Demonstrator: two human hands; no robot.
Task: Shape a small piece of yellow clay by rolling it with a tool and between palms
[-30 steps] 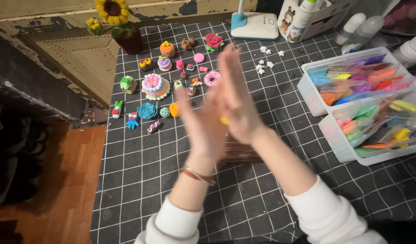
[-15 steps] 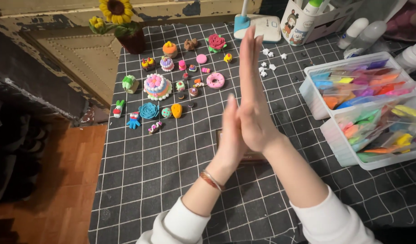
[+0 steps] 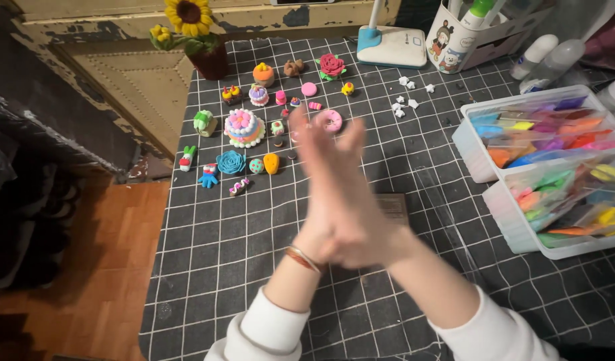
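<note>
1. The fingers (image 3: 334, 144) of both hands lie flat, palms pressed together, left hand (image 3: 321, 200) against right hand (image 3: 357, 224), above the gridded bench (image 3: 207, 267).
2. Whatever is rolled between the palms is hidden; I cannot tell its colour or shape.
3. Many finished clay miniatures (image 3: 244, 127) stand far left; the clay boxes (image 3: 541, 160) on the right are cut off.

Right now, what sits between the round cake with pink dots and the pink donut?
In the head view, a small green-and-pink clay piece sits between the round frosted cake and the pink ring donut.
</note>
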